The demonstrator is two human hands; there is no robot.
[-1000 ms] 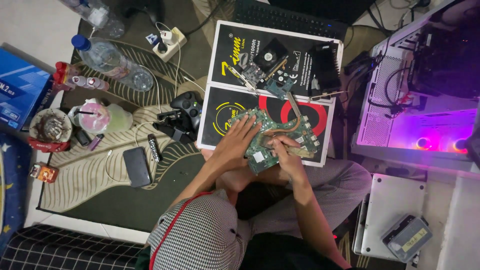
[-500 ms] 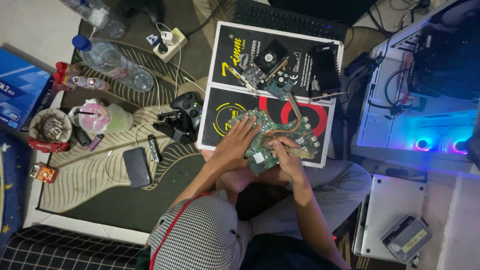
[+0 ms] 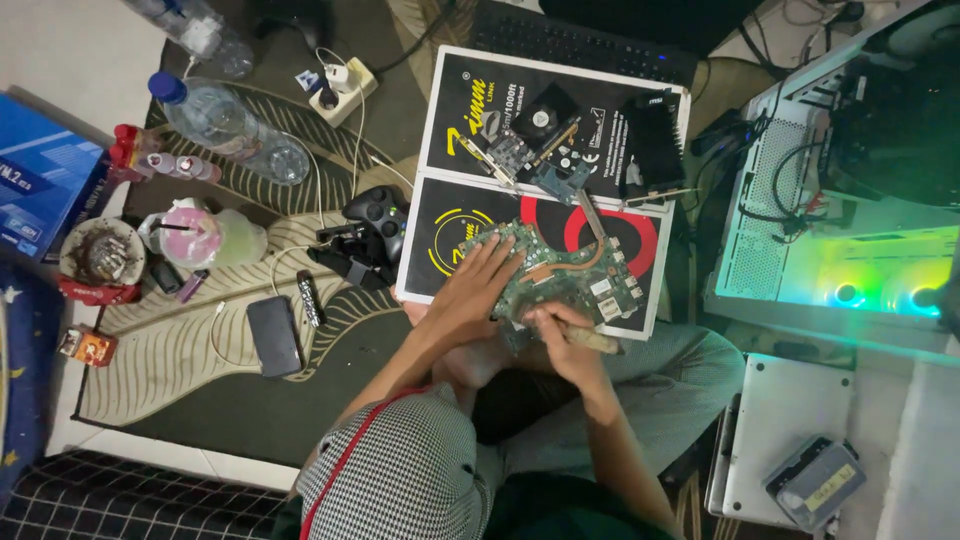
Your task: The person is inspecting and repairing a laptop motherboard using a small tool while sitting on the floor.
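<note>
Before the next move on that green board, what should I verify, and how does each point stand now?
1. Left hand flat on the board, steadying it: ok.
2. Right hand gripping the tool: ok.
3. Tool tip meeting the board: cannot tell, the hand hides it.
4. Board fully on the black mat: not ok, its near edge overhangs the lap.
5. Copper heat pipe free of both hands: ok.
6. Controller off the mat: ok.
</note>
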